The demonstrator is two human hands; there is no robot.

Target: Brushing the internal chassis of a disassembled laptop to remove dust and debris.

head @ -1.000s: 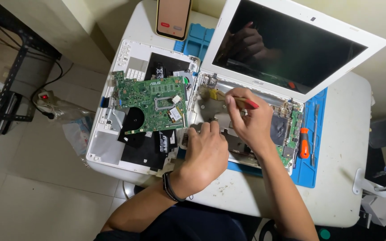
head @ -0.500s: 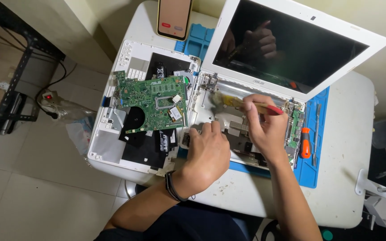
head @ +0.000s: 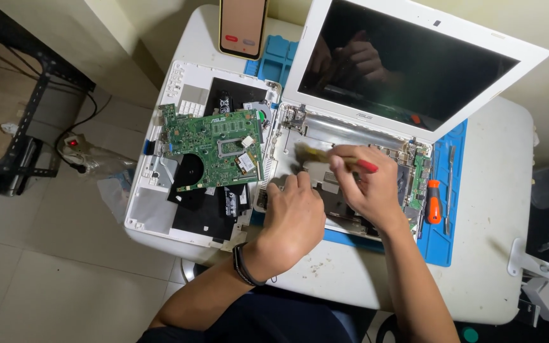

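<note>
Circuit board [head: 214, 147] lies left of the open laptop base [head: 351, 184], on the table [head: 478, 267].

My brush [head: 325, 154] has a red handle and pale bristles, blurred; it lies nearly level over the open white laptop base [head: 351, 184], whose dark insides show. The base rests on a blue mat.

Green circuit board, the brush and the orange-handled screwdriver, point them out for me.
green circuit board [head: 214, 149]: head view, middle of the board's face.
brush [head: 309, 152]: head view, the blurred bristle end.
orange-handled screwdriver [head: 434, 202]: head view, the orange grip, on the blue mat.
</note>
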